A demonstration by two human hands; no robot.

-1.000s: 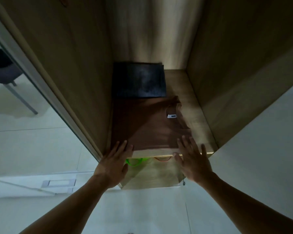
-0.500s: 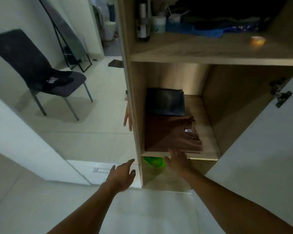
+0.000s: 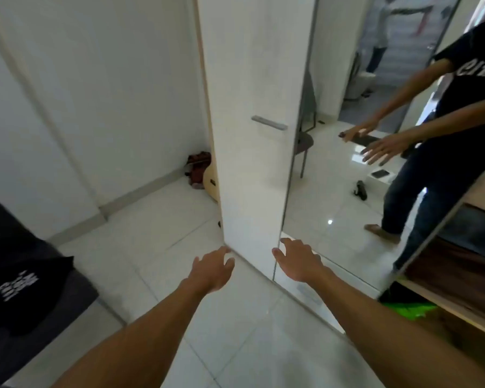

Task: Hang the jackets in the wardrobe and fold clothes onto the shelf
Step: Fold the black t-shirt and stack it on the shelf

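My left hand (image 3: 212, 271) and my right hand (image 3: 298, 261) hover empty over the white tile floor, fingers relaxed and spread. They flank the bottom corner of the white wardrobe door (image 3: 252, 135), which stands open edge-on. At the far right edge the open wardrobe shows the folded brown shirt (image 3: 457, 273) on the wooden shelf (image 3: 443, 303), with a folded dark garment (image 3: 476, 228) behind it. A black garment with white print (image 3: 20, 287) lies on a dark chair seat at the left edge.
The mirror (image 3: 347, 163) on the door's inner face reflects a person with both arms held out. Something bright green (image 3: 406, 309) sits under the shelf. A red-brown object (image 3: 198, 169) and a tan one lie by the wall behind the door.
My view has swung left, away from the shelf toward the door and the chair. Both hands have drawn back from the brown shirt and now hang free over the floor.
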